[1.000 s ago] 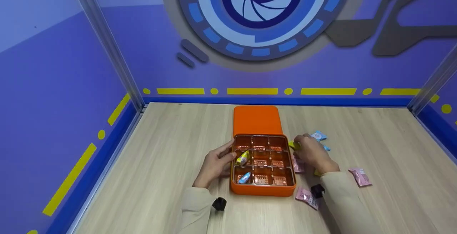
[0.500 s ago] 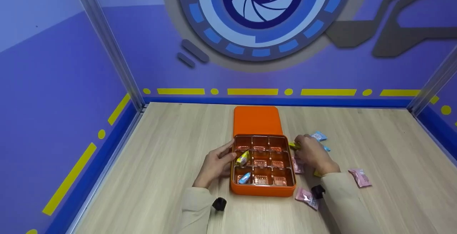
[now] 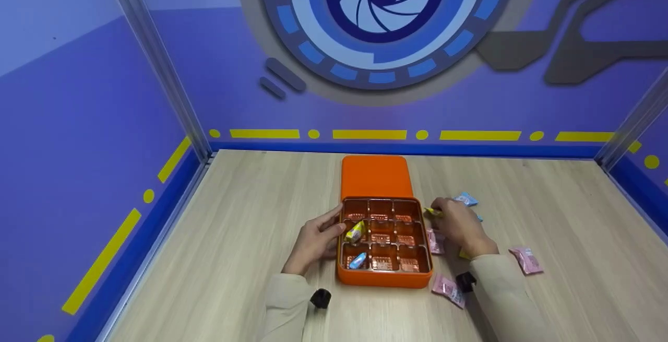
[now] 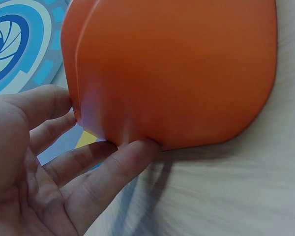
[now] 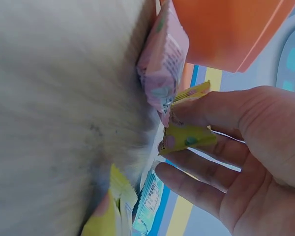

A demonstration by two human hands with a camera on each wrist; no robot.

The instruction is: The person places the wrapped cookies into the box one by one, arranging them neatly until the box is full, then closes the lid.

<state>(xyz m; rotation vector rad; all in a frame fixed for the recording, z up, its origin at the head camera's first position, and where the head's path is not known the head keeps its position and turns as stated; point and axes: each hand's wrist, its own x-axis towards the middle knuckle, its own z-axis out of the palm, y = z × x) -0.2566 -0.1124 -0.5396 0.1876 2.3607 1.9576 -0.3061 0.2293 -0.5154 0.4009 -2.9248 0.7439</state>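
Observation:
An orange box [image 3: 384, 279] with a clear divided insert stands on the table. My left hand [image 3: 313, 240] holds its left side, thumb at the rim. In the left wrist view my fingers [image 4: 83, 160] meet the orange wall, some tips hidden at its edge. A yellow wrapped candy [image 3: 355, 231] lies in the middle-left compartment, a blue one [image 3: 357, 260] in the front-left. Right of the box, my right hand [image 3: 462, 224] pinches another yellow wrapped candy [image 5: 189, 136] between thumb and fingers. Close by it lies a pink wrapped candy [image 5: 164, 56].
An orange lid [image 3: 376, 175] lies flat behind the box. On the right are pink candies, one near the box's front corner [image 3: 449, 291] and one farther right [image 3: 527, 259], plus a blue candy [image 3: 466, 199] and a partly hidden yellow one [image 5: 101, 219]. Walls enclose the table's back and sides.
The right hand has shifted very slightly, and less of the yellow candy in its fingers shows in the head view. The left hand and the box hold their place.

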